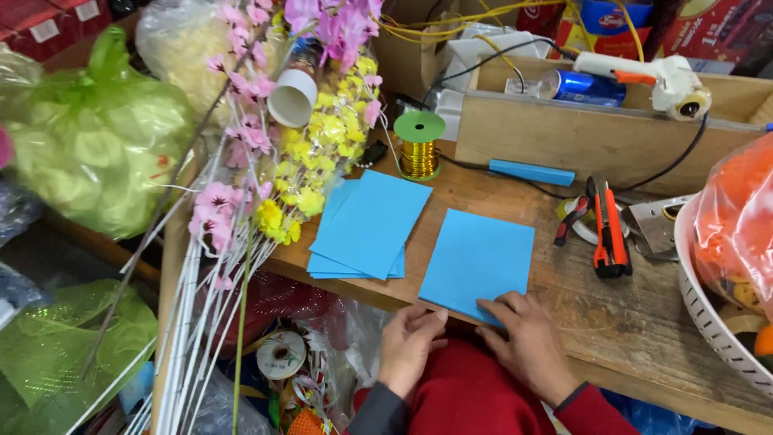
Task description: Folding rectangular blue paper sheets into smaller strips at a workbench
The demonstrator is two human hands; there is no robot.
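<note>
Blue paper sheet (477, 262) lies flat at the near edge of the wooden table (612, 322), its near corner hanging just over the edge above a red-clothed lap. Right hand (527, 342) rests with fingers spread and open on the sheet's near right corner, pressing it down rather than gripping it. Left hand (409, 345) sits just beside, at the table edge, fingers loosely curled and touching the sheet's near left corner, holding nothing. Since only the corners are pinned, the sheet could likely slide or crease crookedly if either hand shifts. Just left lies a stack of blue sheets (366, 225), near enough to be nudged. Beyond it stands a spool of gold wire (419, 145), upright, and artificial pink and yellow flowers (278, 161) lean in over the table's left end; their stems could catch a sleeve. To the right, well apart, an orange utility knife (609, 229) lies on the table, a possible hazard for a reaching hand.
</note>
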